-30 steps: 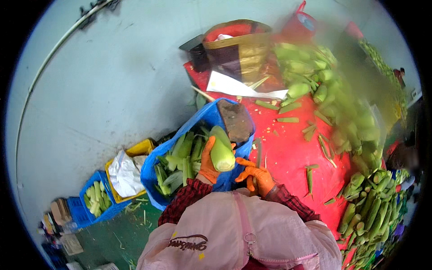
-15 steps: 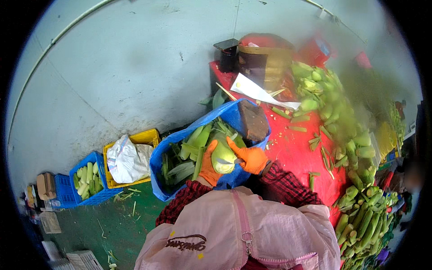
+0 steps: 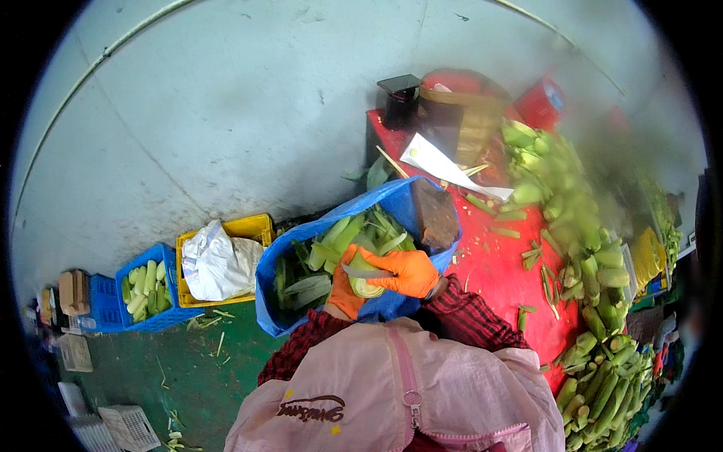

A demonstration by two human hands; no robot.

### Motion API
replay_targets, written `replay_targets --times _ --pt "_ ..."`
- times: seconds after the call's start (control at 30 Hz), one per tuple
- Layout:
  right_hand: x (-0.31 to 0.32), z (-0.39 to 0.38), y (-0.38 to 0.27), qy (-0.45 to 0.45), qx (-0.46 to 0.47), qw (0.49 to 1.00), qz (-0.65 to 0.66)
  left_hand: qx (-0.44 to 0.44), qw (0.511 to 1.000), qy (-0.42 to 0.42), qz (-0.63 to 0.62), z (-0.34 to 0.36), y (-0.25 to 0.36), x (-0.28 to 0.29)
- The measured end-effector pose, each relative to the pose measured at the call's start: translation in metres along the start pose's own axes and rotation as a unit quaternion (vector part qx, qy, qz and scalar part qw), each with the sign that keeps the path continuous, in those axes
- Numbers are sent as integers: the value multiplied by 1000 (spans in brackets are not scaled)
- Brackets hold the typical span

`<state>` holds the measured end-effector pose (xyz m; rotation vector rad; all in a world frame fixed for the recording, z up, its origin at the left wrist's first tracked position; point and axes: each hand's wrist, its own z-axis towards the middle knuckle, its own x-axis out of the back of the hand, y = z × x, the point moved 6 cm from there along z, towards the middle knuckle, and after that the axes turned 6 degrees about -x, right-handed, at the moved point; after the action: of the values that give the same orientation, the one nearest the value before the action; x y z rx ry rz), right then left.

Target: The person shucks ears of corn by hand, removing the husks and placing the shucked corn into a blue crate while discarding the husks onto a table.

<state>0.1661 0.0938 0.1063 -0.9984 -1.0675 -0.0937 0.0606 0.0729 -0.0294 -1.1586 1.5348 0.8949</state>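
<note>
My left hand, in an orange glove, is closed around a pale green ear of corn. My right hand, also orange-gloved, grips a knife whose blade lies across the top of the ear. Both hands are over a large blue bag containing green husks, with a dark brown slab at its back right.
A red work surface bears heaps of unhusked corn and a white sheet. Left of the bag are a yellow crate holding a white sack and a blue crate of pale cobs, by the wall.
My right hand has moved left onto the ear, bringing the knife blade across it. The ear sits lower and more hidden by my hands. The scene has shifted slightly as the head moved.
</note>
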Motion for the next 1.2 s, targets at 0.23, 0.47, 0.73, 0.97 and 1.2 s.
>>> replay_targets --times 0.23,0.47,0.73,0.97,1.2 --pt "9 31 47 147 39 981 -124 25 993 -105 40 -20 18 -8" --pt "44 43 184 227 -414 799 373 -81 994 -42 57 -70 27 -53" --pt "-62 27 58 -95 -375 837 386 -150 907 54 389 -15 51 2" --pt "-54 17 77 -66 -381 841 377 -215 735 60 640 -8 47 -29" --pt "-51 12 80 -53 -366 834 409 -196 775 1 601 -3 39 -27"
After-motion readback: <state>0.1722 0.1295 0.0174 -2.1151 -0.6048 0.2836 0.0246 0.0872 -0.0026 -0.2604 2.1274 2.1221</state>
